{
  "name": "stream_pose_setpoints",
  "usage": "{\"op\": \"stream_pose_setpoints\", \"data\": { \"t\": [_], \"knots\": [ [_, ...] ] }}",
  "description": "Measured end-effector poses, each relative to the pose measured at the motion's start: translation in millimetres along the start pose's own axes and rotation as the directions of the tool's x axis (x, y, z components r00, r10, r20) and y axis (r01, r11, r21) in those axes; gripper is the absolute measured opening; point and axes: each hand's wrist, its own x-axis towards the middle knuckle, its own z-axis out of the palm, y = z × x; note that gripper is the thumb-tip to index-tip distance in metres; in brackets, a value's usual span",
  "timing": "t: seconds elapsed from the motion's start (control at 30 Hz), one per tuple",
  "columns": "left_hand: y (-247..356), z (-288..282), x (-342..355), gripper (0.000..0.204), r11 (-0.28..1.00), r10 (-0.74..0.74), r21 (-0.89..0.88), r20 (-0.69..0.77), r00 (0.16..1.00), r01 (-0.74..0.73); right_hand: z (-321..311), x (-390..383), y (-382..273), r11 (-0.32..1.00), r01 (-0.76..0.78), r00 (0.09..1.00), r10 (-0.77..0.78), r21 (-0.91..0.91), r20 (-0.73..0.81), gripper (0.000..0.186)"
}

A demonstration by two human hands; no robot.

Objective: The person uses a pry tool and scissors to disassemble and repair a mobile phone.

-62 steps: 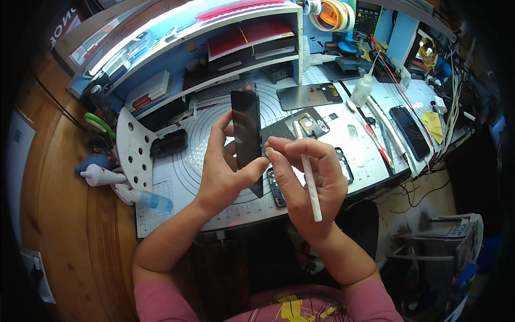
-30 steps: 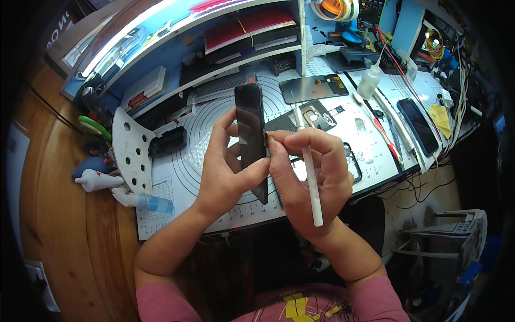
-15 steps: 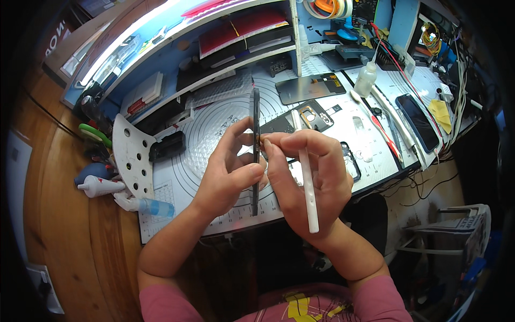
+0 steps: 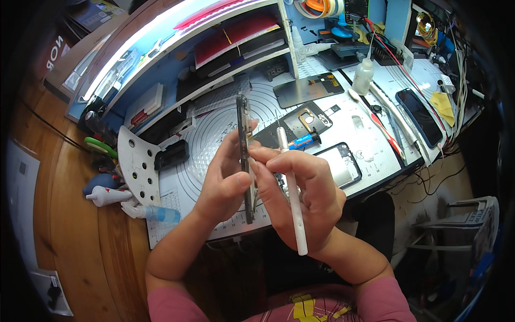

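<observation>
And it's turned! The slim, black, flat phone assembly (image 4: 243,115) I'm holding upright showed its dark glass face two seconds ago; half a second ago it was nearly edge-on; now its inner side shows, small metallic parts and all. As I judge it, that puts the component side right where my fingertips are working.

My left hand (image 4: 221,188) clasps it from its left, thumb on the near part, fingers wrapping behind. My right hand (image 4: 317,198) is in close on its right, thumb and fingertip pinched together at that inner side; whether they grip a tiny part, I cannot tell. Tucked through the same hand, a long white pen-shaped tool (image 4: 298,220) slants down to the right of the assembly.

Just come into sight, too: a bright blue cylinder with a dark end (image 4: 304,141), right of the assembly, beyond my knuckles. Behind it lies a black rectangular back panel with a camera cutout (image 4: 276,127); farther right of the assembly, a dark-rimmed phone frame with a whitish middle (image 4: 340,163).
</observation>
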Motion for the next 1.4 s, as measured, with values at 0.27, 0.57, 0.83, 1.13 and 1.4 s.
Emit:
{"op": "stream_pose_setpoints", "data": {
  "t": [0.27,0.57,0.83,1.13,1.4],
  "knots": [
    [-1,10,-1,0.104,0.983,0.129,0.148,-0.118,0.985,-0.111,10,-5,14,0.998,0.002,0.976,0.014,0.07,-0.218,0.025],
    [0,6,0,0.103,0.989,0.05,0.146,-0.084,0.995,-0.037,-3,1,17,0.999,0.036,0.998,-0.038,-0.026,-0.052,0.033],
    [1,5,2,0.096,0.998,-0.054,0.038,0.025,0.998,0.053,-7,5,12,0.997,-0.072,0.997,0.073,0.025,-0.037,0.034],
    [12,9,1,0.095,0.958,-0.24,-0.115,0.177,0.955,0.262,-8,10,6,0.793,-0.391,0.897,0.442,0.468,0.0,0.031],
    [8,6,1,0.089,0.952,-0.251,-0.122,0.207,0.946,0.279,-7,8,5,0.733,-0.424,0.874,0.485,0.532,0.028,0.032]
  ]
}}
